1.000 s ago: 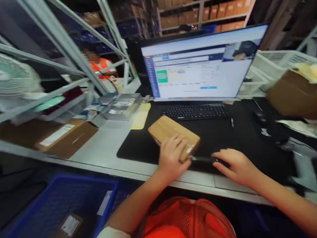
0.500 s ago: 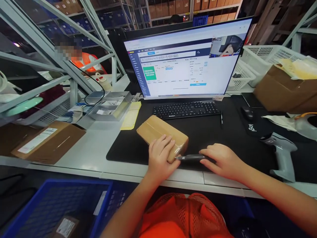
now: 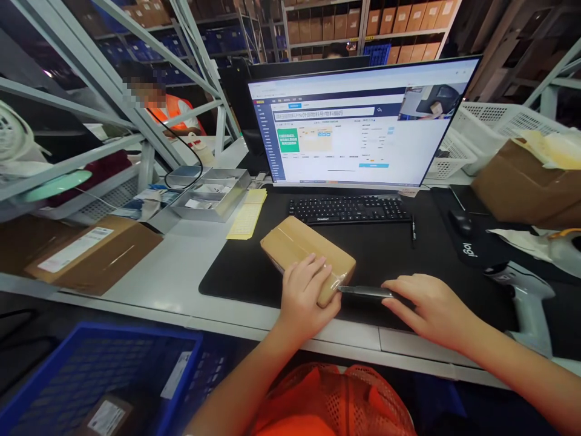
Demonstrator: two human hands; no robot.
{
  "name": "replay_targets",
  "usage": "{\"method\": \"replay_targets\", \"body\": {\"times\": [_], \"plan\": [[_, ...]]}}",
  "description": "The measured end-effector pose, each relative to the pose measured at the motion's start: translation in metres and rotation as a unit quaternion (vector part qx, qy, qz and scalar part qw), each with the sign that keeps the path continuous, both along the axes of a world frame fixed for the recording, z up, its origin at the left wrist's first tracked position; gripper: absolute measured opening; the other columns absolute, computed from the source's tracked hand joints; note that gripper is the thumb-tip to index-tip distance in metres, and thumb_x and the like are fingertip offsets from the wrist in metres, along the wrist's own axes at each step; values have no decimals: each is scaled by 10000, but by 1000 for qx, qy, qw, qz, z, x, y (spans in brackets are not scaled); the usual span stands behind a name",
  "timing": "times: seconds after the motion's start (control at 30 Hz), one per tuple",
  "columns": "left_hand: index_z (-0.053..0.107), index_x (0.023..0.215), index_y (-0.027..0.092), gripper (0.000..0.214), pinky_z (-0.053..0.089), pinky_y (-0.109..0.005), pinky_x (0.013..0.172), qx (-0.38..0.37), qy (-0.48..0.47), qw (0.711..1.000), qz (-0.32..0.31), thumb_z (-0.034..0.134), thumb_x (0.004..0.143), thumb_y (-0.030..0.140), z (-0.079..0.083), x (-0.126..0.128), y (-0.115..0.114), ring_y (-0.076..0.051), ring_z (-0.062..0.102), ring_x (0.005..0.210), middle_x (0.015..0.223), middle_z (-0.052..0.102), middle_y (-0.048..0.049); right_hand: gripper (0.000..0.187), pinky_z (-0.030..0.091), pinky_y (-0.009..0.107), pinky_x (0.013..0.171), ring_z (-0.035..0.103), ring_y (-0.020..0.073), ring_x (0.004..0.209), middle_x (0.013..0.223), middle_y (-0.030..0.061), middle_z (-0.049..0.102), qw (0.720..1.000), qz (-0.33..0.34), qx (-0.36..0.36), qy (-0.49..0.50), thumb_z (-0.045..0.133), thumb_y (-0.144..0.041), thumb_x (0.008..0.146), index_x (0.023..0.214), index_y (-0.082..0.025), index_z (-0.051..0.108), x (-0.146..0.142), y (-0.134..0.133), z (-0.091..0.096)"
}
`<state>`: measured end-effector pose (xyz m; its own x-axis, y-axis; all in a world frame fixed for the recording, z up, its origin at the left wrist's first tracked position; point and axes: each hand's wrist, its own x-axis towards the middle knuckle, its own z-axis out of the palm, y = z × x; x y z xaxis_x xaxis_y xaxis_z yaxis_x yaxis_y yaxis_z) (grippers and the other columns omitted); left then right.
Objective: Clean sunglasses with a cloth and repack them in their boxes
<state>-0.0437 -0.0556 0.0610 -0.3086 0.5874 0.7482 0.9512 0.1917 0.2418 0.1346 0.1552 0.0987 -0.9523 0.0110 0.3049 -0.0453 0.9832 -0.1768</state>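
Note:
A small brown cardboard box (image 3: 299,245), taped along its top, lies on the black desk mat (image 3: 390,254) in front of the keyboard (image 3: 348,209). My left hand (image 3: 305,295) presses down on the box's near end, its fingers curled over the top. My right hand (image 3: 429,307) holds a slim dark utility knife (image 3: 367,292) flat against the mat. The knife's tip touches the box's near right corner.
A monitor (image 3: 358,124) stands behind the keyboard. A barcode scanner (image 3: 521,290), a mouse (image 3: 460,221) and an open brown box (image 3: 521,178) are on the right. A labelled carton (image 3: 91,251) and a metal tray (image 3: 209,195) are on the left. A blue crate (image 3: 104,375) sits below. A person in orange is behind the racking.
My view shifted slightly. Both hands stay on the box and the knife, with the knife tip still at the box's near corner.

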Motion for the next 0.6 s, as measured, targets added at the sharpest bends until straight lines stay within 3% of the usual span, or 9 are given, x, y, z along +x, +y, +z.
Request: {"method": "replay_targets", "body": {"times": [0.13, 0.27, 0.43, 0.53, 0.6], "plan": [[614, 1225, 184, 451, 387, -486, 1080, -5, -5, 1000, -3, 711, 790, 252, -1, -1, -2, -325, 596, 1274, 1277, 690, -140, 338, 468, 323, 654, 669, 184, 693, 861, 57, 747, 1000, -4, 11, -2, 451, -394, 1036, 1044, -185, 717, -2, 1, 4], [609, 1246, 181, 456, 390, -485, 1075, -10, -3, 1000, -15, 708, 810, 270, -1, -2, -3, -327, 588, 1285, 1293, 683, -146, 348, 521, 345, 707, 712, 219, 786, 925, 74, 764, 998, -55, 15, -1, 486, -425, 1012, 1061, -193, 740, -5, 32, 6], [611, 1239, 178, 424, 403, -494, 1069, -9, -6, 1000, -30, 690, 840, 296, 3, -3, -2, -331, 590, 1283, 1288, 683, -158, 414, 587, 380, 810, 743, 252, 909, 1021, 81, 781, 992, -117, -50, -18, 486, -503, 993, 1048, -195, 757, 0, 62, 0], [614, 1232, 188, 414, 408, -512, 1074, -2, -5, 997, -73, 686, 849, 325, 3, -19, -15, -337, 581, 1294, 1284, 676, -160, 446, 612, 388, 788, 752, 275, 921, 1035, 88, 786, 987, -135, -81, -15, 515, -561, 958, 1035, -203, 770, 11, 66, -8], [627, 1202, 207, 364, 408, -546, 1086, 8, -15, 992, -123, 656, 881, 376, 1, -39, -36, -353, 521, 1356, 1316, 645, -156, 466, 627, 367, 727, 756, 285, 925, 1039, 85, 789, 983, -153, -105, -3, 536, -605, 931, 1023, -217, 777, 19, 72, -14]]}}
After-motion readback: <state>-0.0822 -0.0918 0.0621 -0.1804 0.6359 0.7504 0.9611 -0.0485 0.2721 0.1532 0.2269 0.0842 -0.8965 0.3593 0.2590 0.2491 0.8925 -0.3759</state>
